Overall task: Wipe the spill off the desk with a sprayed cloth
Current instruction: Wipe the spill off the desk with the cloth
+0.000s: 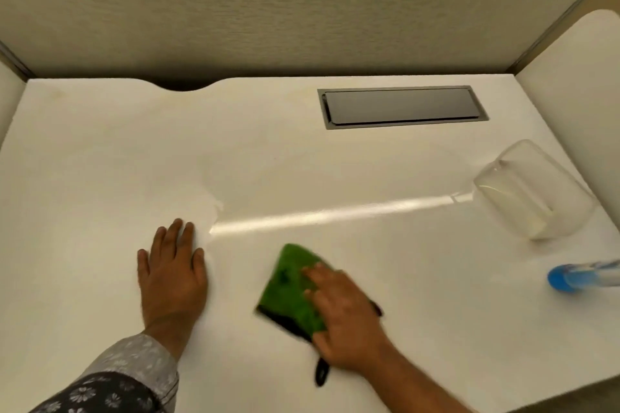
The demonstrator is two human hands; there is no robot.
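A green cloth with a black edge lies flat on the white desk, near the front middle. My right hand presses down on its right part, fingers spread over it; the hand and cloth are blurred. My left hand rests flat on the bare desk to the left, fingers apart, holding nothing. A faint wet sheen shows on the desk just beyond my left hand's fingertips. A blue-capped spray bottle lies on its side at the right edge.
A clear glass lies tipped on its side at the right. A grey cable hatch is set into the desk at the back right. Beige partition walls close off the back and sides.
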